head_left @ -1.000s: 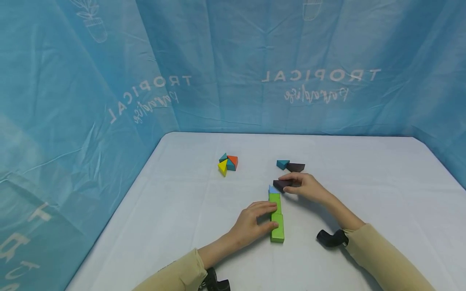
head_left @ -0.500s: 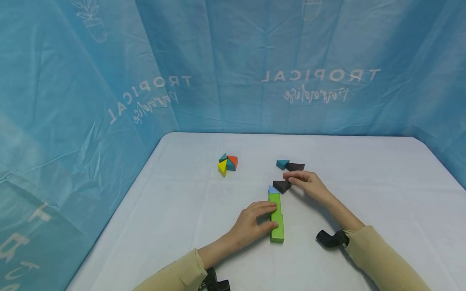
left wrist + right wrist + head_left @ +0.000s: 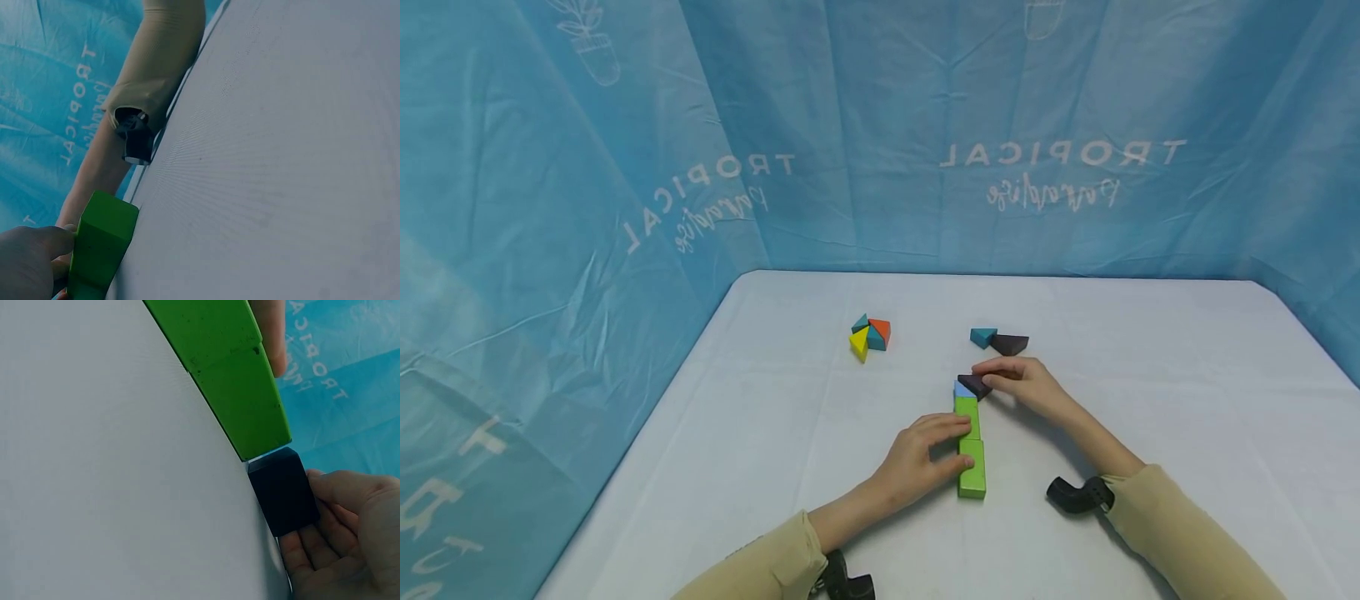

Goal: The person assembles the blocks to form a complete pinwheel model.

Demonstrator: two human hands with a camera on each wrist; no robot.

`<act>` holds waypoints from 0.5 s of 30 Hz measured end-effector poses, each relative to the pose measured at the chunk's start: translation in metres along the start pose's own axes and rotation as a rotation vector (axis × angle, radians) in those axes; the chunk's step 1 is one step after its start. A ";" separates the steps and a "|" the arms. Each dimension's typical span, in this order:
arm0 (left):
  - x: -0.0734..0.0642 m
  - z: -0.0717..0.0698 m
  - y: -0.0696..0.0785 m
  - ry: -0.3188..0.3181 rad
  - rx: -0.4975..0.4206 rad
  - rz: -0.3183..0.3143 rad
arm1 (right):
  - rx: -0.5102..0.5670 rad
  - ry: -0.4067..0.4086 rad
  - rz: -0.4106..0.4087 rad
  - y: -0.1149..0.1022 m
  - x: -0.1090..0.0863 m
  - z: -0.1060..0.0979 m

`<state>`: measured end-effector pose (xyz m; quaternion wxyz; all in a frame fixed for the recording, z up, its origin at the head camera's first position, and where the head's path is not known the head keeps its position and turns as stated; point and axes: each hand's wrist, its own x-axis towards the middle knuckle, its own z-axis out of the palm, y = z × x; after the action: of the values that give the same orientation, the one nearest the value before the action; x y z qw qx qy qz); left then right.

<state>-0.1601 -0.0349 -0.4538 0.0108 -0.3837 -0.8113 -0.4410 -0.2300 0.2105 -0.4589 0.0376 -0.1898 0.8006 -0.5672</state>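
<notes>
R hand [image 3: 1026, 385]: thumb + fingertips pinching a dark, near-black, smooth triangular block [image 3: 973, 383] from its R side. L hand [image 3: 917, 458]: fingers lightly bent, not wrapped round anything; thumb on the near bright-green rectangular block [image 3: 972, 479], forefinger on the far bright-green rectangular block [image 3: 967, 410].

Key relation: dark block lies just L of my R fingertips, at far end of the green row. R hand is nearer to it; L hand is lower down, on the row's L side. Row's long axis runs near–far; dark block's long edge runs roughly L–R on its far side, and its slanted L face faces the slant of a small light-blue triangular block [image 3: 963, 390]. Touching or hairline gap betw. these two: can't tell. Light-blue sits against far end of far green; the greens meet end to end. I'd judge the fit hangs on those two slants lining up.

Farther out, beyond R hand: second dark block [image 3: 1011, 344], w/ a teal triangular block [image 3: 982, 337] at its L end. Far L: small cluster, yellow triangular block [image 3: 860, 342], orange-red block [image 3: 881, 328], two teal pieces [image 3: 876, 341]. All on white-covered table [image 3: 1112, 333]; blue printed curtain [image 3: 865, 100] behind. Block material: prob. painted wood, unconfirmed.
</notes>
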 end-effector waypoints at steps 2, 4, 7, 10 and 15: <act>0.000 0.000 0.000 0.001 -0.003 0.004 | 0.006 -0.007 -0.004 0.000 0.000 0.001; 0.000 0.000 -0.001 0.003 -0.004 0.009 | 0.007 -0.013 -0.011 0.000 0.000 0.002; 0.000 0.001 -0.002 0.006 -0.004 0.020 | 0.007 -0.025 -0.016 0.000 -0.001 0.003; 0.000 0.001 -0.002 0.009 -0.006 0.023 | 0.002 -0.029 -0.009 0.000 -0.001 0.003; 0.000 0.002 -0.003 0.010 -0.003 0.025 | 0.003 -0.034 0.012 -0.001 -0.002 0.004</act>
<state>-0.1612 -0.0349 -0.4569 0.0196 -0.3916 -0.8058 -0.4438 -0.2272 0.2075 -0.4595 0.0547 -0.1946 0.8001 -0.5648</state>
